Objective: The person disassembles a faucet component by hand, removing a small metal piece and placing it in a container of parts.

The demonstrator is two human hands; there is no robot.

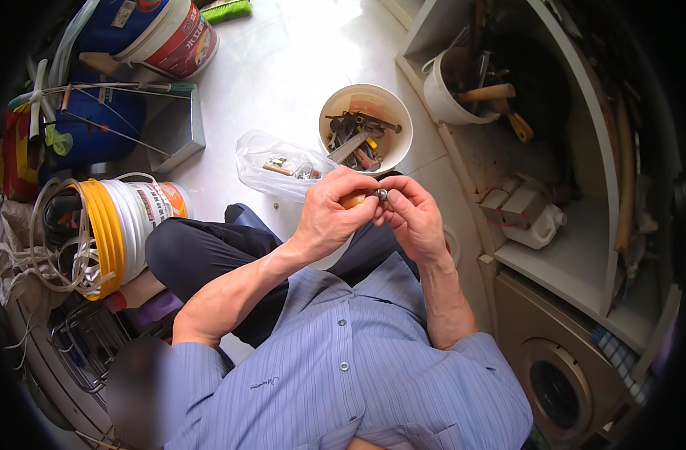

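Both hands meet in front of my knees around a small piece with an amber-coloured body and a shiny metal end; its exact kind is not clear. My left hand closes round the amber part. The thumb and fingers of my right hand pinch at the metal end. Just beyond them on the floor, a clear plastic bag holds small metal parts and a brownish cylinder. Behind the bag's right side stands a white bucket with metal tools and loose hardware in it.
Shelving runs along the right, bearing a tool-filled pail and a white plastic jug. Below is a front-loading washing machine. On the left lie a yellow-and-white bucket, a metal dustpan and hoses. A green brush is farther off.
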